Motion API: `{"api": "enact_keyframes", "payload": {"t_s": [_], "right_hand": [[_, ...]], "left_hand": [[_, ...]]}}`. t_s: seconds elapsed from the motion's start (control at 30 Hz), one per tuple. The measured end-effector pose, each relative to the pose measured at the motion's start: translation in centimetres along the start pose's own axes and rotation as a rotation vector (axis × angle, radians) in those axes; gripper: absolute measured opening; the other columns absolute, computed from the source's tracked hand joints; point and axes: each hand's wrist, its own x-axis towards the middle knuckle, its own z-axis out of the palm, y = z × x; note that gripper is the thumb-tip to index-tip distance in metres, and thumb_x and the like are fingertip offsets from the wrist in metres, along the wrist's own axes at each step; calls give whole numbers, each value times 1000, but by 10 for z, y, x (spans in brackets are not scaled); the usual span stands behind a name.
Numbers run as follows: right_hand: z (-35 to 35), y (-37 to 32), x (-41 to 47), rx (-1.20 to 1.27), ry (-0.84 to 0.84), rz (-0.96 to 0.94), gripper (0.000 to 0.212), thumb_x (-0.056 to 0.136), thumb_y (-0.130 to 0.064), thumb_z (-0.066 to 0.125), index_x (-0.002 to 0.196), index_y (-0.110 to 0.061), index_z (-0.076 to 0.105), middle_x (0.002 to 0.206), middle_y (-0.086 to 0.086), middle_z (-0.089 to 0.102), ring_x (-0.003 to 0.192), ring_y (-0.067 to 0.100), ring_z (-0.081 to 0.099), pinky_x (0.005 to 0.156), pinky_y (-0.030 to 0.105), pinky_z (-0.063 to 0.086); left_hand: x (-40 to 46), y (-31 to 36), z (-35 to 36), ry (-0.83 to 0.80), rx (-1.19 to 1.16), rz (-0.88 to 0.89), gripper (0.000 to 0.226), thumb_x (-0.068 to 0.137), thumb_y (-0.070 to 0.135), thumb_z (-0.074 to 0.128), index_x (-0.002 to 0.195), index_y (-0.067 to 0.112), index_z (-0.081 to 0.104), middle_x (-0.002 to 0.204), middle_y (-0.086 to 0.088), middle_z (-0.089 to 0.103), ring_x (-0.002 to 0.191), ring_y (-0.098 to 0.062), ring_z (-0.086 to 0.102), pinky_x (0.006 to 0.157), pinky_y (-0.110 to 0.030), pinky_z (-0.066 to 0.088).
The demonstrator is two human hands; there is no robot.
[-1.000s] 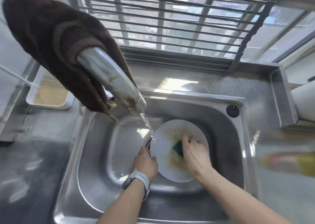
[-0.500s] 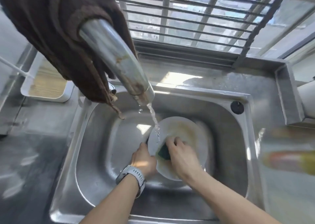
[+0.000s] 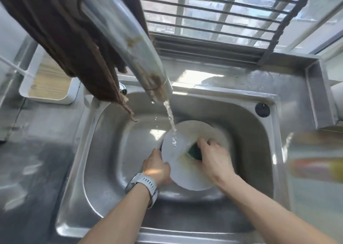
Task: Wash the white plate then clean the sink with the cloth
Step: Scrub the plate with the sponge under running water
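Gripping plate (image 3: 185, 171) rim — left hand (image 3: 156, 168); right hand (image 3: 215, 158) (curled) round sponge (image 3: 194, 151).

The sink (image 3: 246, 132) is made of shiny, smooth metal. The tap (image 3: 128, 45) is shiny metal too, marked with brown stains. The brown cloth (image 3: 61, 35) looks soft and fuzzy. The white plate (image 3: 178, 171) looks smooth and wet.

White tray (image 3: 72, 93), blurred bottle (image 3: 315, 169) nr window bars (image 3: 213, 20)

Sponge (image 3: 194, 151) and right hand (image 3: 213, 160) now rightward across plate (image 3: 178, 171)
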Motion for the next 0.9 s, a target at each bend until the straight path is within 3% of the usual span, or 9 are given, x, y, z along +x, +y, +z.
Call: {"api": "enact_keyframes", "payload": {"t_s": [0.13,0.23,0.3,0.47,0.63,0.7,0.8,0.9], "right_hand": [[10,-27,-5,60,-33,-171,35,87,-20,58,121,-16,47,106,11,56,87,35,59,62,35,36],[3,-3,27,114,-32,-57,37,84,-26,66,117,-18,49,104,12,56,89,36,61,65,38,47],[3,14,8,64,2,14,40,83,-30,67,116,-18,49,102,10,57,89,36,61,64,37,44],[16,-34,6,75,-11,-193,31,87,-21,59,117,-17,50,101,10,57,90,36,60,61,37,43],[6,13,-2,49,14,23,32,81,-25,64,109,-20,49,95,5,58,86,34,60,62,37,46],[10,-4,-25,33,-40,-61,32,86,-22,59,115,-19,48,102,4,56,91,32,59,68,37,47],[18,-35,8,102,-6,-180,31,84,-19,61,113,-17,49,102,8,57,91,34,57,61,36,40],[9,-3,36,113,35,-30,36,82,-33,67,110,-17,52,99,9,59,85,36,60,59,34,38]], "left_hand": [[-1,-2,2,-19,-27,-27,29,86,16,58,114,22,52,112,-5,67,100,-32,66,90,-44,60],[4,-4,0,-11,-35,-30,30,79,21,56,109,21,52,109,-7,69,99,-35,69,87,-46,61],[4,-4,0,-25,-67,-32,33,77,25,55,109,23,52,109,-6,69,95,-34,72,83,-46,63],[1,-9,7,-33,-140,-51,30,72,27,53,102,29,54,105,-5,68,90,-35,74,80,-47,64],[4,-8,6,-35,-180,-52,29,70,28,56,99,29,54,108,-5,70,92,-34,74,81,-46,64],[-1,-8,6,-35,-170,-31,30,76,23,57,105,27,55,108,-5,69,95,-35,73,83,-46,63],[-2,-11,8,-31,-204,-42,33,68,27,54,101,30,57,104,-3,69,93,-34,74,81,-46,64],[4,-12,6,-6,-187,-51,27,69,28,55,96,28,54,105,-4,69,93,-34,73,80,-47,64]]}}
